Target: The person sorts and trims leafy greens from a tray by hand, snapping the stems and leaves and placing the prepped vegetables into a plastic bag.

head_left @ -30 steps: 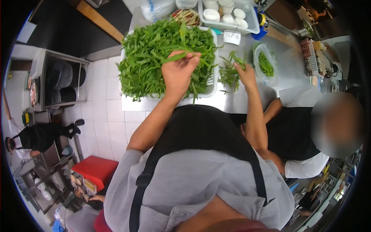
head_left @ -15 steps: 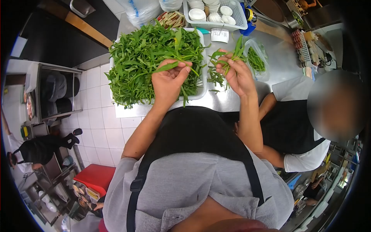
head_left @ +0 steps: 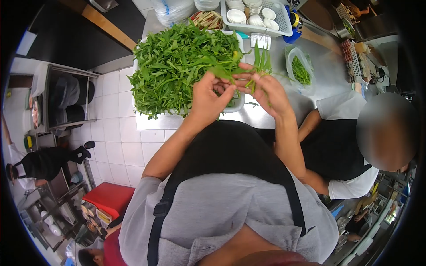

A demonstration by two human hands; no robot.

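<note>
A white basket [head_left: 242, 103] heaped with leafy greens [head_left: 173, 66] stands on the steel counter. Above its right front corner my left hand [head_left: 209, 95] pinches a leafy green stem. My right hand [head_left: 271, 93] meets it fingertip to fingertip and holds a small bunch of greens [head_left: 262, 62] with the leaves pointing up. Under my right hand, the loose greens on the counter are mostly hidden. Farther right lies a clear plastic bag [head_left: 296, 66] with cut green stems inside.
Behind are a basket of white dishes [head_left: 284, 24], a labelled white container [head_left: 261, 41], cut stalks [head_left: 207, 20] and plastic-wrapped stacks [head_left: 173, 11]. A co-worker in a black apron [head_left: 333, 142] stands close on the right. A red box [head_left: 108, 199] is at the lower left.
My right hand has risen from the loose greens on the counter with a bunch and moved left to my left hand. My left hand has shifted slightly right, still with a stem.
</note>
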